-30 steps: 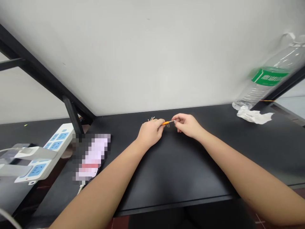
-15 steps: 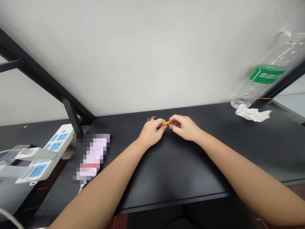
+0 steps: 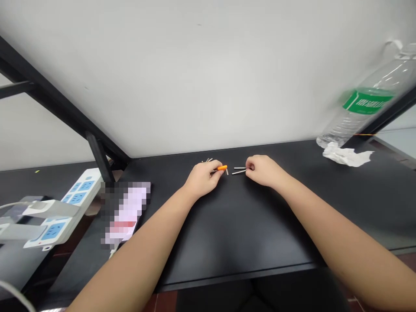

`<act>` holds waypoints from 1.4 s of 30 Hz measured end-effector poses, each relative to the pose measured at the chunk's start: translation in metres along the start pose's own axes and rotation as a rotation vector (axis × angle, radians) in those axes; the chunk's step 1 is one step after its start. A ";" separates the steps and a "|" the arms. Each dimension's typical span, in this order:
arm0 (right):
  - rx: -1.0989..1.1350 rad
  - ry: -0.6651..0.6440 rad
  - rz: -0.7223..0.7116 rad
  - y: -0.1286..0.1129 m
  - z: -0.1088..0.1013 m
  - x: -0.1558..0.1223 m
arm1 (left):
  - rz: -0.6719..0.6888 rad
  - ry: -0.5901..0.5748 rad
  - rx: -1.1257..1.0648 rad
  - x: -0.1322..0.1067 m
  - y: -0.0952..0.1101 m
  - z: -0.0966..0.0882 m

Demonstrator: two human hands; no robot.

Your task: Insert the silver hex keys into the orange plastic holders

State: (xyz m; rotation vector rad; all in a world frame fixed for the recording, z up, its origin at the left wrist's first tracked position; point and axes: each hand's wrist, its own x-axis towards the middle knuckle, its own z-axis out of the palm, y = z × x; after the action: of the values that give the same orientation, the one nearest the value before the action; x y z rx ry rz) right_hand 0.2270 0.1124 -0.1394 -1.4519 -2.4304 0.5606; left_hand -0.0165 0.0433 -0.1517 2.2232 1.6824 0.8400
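My left hand [image 3: 203, 178] is closed in a pinch on a small orange plastic piece [image 3: 222, 167], whose end sticks out past the fingertips. A short metal pin [image 3: 227, 172] shows at its right end. To the right, my right hand [image 3: 264, 171] is closed, its fingertips around the ends of two thin metal rods [image 3: 239, 172] that point left, low over the black table. The fingers hide the rods' right ends. Just behind my left hand lie several more small metal rods [image 3: 209, 160], partly hidden by it.
The black table [image 3: 240, 234] meets a white wall. At the right stand a big clear bottle with a green label [image 3: 367, 103] and a crumpled tissue [image 3: 347, 154]. At the left are a pixelated phone-like object [image 3: 128, 212], a white power strip [image 3: 73, 203] and a black metal frame [image 3: 97, 149].
My right hand has moved right, away from the orange piece, and two thin metal rods now show at its fingertips. My left hand has shifted slightly left, still holding the orange piece.
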 end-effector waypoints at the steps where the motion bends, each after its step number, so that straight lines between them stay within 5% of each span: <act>1: -0.071 0.014 -0.020 0.001 0.000 -0.001 | 0.005 0.000 -0.006 0.000 0.000 0.001; 14: -0.125 0.020 -0.073 0.008 0.022 0.009 | -0.016 0.073 -0.169 -0.001 -0.002 0.010; 18: 0.116 0.144 -0.213 -0.002 0.017 0.003 | -0.001 0.080 -0.190 -0.002 -0.001 0.011; 22: 0.452 0.038 -0.275 -0.021 0.020 -0.005 | 0.032 0.066 -0.169 -0.002 0.003 0.011; 25: 0.500 0.013 -0.236 -0.029 0.026 -0.006 | 0.063 0.024 -0.117 -0.003 0.006 0.010; 30: 0.350 0.083 -0.087 -0.024 0.020 -0.005 | 0.066 -0.017 -0.016 -0.002 0.006 0.006; 34: 0.230 0.020 0.008 -0.013 0.005 -0.005 | 0.037 -0.040 -0.023 -0.002 0.003 0.003; 42: -0.173 -0.007 -0.075 -0.002 0.004 -0.005 | 0.014 -0.050 -0.092 -0.002 0.001 0.005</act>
State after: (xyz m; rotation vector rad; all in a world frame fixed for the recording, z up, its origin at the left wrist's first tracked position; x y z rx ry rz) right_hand 0.2266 0.1064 -0.1420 -1.4172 -2.5814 0.3464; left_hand -0.0130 0.0415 -0.1562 2.1783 1.5757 0.8405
